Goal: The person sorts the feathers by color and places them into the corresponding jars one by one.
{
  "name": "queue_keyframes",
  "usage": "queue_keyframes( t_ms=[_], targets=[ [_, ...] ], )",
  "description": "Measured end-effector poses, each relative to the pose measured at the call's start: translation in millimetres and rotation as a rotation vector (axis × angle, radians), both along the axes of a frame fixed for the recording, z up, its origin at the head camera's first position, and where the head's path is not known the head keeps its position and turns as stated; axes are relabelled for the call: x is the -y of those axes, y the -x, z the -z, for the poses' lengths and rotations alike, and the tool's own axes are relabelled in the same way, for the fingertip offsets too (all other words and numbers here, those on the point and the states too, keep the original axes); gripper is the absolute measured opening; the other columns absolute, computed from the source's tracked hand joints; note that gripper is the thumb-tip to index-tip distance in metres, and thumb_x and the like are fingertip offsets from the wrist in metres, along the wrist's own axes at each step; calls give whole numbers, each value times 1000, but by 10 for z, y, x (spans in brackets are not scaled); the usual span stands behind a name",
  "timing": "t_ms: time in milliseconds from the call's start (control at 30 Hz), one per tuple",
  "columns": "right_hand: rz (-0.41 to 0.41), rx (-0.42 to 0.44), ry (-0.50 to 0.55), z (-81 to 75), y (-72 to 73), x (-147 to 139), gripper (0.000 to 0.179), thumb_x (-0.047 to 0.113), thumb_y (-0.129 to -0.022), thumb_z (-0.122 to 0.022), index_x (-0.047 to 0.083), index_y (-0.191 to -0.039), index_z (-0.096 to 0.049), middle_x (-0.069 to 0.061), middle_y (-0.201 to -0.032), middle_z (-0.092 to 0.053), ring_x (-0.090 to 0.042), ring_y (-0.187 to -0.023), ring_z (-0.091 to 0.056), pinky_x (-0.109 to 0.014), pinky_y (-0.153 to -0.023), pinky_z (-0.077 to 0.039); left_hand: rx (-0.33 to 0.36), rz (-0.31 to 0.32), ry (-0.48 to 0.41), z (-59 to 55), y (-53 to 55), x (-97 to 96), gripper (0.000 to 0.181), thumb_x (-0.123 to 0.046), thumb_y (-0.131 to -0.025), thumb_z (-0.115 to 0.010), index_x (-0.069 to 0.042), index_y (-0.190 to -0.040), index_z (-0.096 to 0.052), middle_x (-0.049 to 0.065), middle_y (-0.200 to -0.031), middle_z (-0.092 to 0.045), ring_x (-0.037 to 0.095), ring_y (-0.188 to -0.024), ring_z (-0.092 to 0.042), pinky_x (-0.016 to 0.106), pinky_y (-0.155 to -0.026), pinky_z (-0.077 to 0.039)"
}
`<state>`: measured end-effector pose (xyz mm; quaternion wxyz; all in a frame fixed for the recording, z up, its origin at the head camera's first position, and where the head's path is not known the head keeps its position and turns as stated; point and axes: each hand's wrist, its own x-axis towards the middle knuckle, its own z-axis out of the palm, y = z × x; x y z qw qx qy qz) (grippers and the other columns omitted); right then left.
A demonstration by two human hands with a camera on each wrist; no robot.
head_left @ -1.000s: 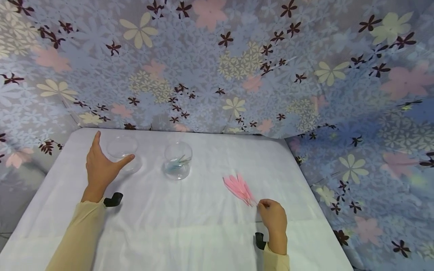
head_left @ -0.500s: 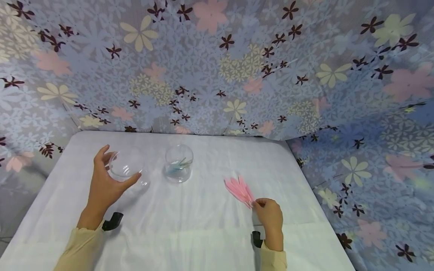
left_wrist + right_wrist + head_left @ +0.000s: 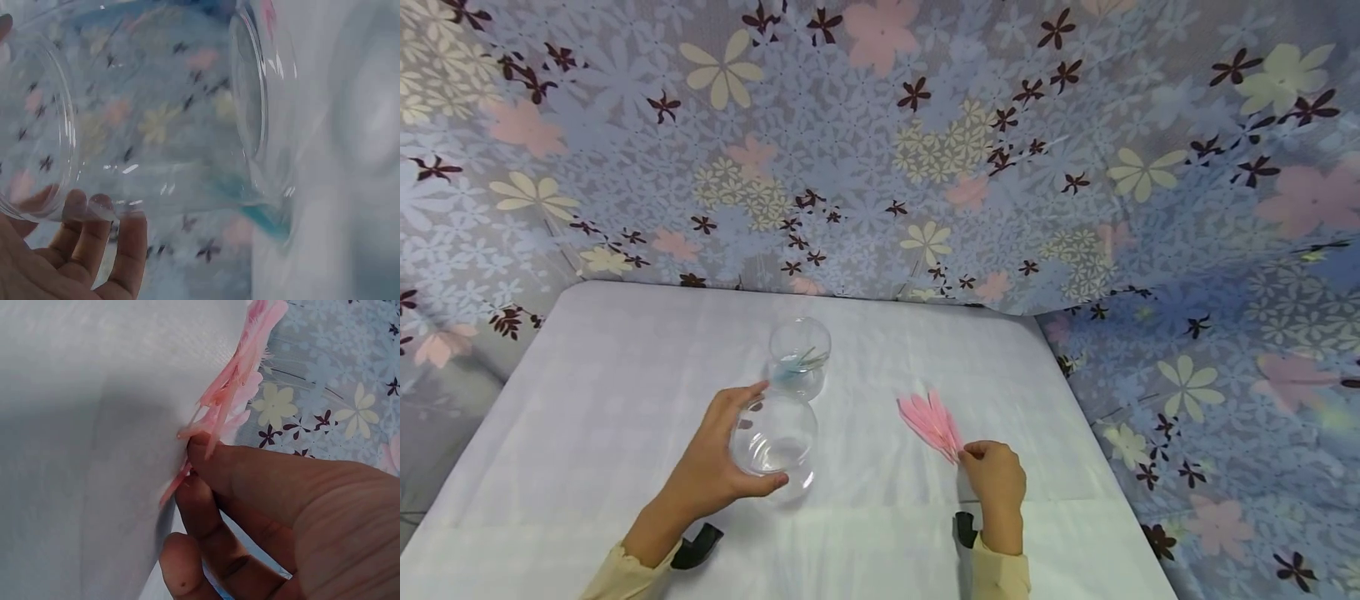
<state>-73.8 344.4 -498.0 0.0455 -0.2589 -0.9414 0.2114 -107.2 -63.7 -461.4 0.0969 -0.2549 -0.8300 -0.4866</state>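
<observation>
My left hand (image 3: 711, 467) grips a clear cylindrical jar (image 3: 775, 442), thumb on the near side and fingers round the far side. In the left wrist view this jar (image 3: 156, 144) lies across the frame, fingertips at its rim and its base close over the white cloth. Just behind it in the head view stands a second clear jar (image 3: 801, 333) with blue-green feathers (image 3: 790, 367) inside. On the right, my right hand (image 3: 998, 479) pinches the quill ends of pink feathers (image 3: 932, 423) between thumb and forefinger. Bare quills of these feathers (image 3: 231, 387) stick out around the fingertips.
White cloth (image 3: 865, 533) covers the table under everything. Floral fabric (image 3: 850, 167) hangs along the table's back edge, and more floral fabric (image 3: 1210, 400) lines its right side. A black wrist mount (image 3: 697, 546) sits by the left cuff, another (image 3: 966, 530) by the right.
My left hand has closed round the jar at the back left and carried it right and nearer, in front of the second jar. My right hand has shifted slightly left onto the pink feathers' quills.
</observation>
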Motion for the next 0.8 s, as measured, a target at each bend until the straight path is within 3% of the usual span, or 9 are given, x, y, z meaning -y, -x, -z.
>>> queue_keyframes(
  t_ms=[233, 467, 667, 800],
  targets=[
    [18, 5, 22, 13, -1, -6, 19, 23, -91, -71, 6, -94, -79, -10, -89, -75, -25, -71, -66, -42, -62, -50, 77, 110, 17, 168, -88, -302, 112, -40, -55, -99, -31, -150, -41, -7, -136, -43, 12, -123, -47, 43, -98, -48],
    [-9, -68, -34, 27, -15, 13, 16, 16, -90, -69, 4, -84, -77, -11, -82, -72, -27, -69, -64, -44, -64, -51, 101, 188, -17, 360, -132, -477, 101, -45, -60, -96, -28, -145, -45, -4, -136, -43, 17, -125, -47, 41, -99, -47],
    [21, -49, -69, 25, -37, 28, 18, 17, -90, -71, 1, -93, -79, -21, -97, -72, -42, -87, -66, -54, -75, -54, 95, 195, -35, 417, -147, -522, 102, -34, -56, -99, -19, -143, -49, -7, -138, -43, 20, -126, -49, 36, -102, -45],
    [20, -58, -88, 43, -22, 30, 15, 15, -89, -71, 4, -89, -81, -20, -97, -74, -43, -89, -64, -55, -77, -54, 73, 188, -6, 413, -124, -532, 105, -35, -53, -100, -13, -142, -49, -4, -139, -47, 19, -126, -49, 36, -104, -43]
  ],
)
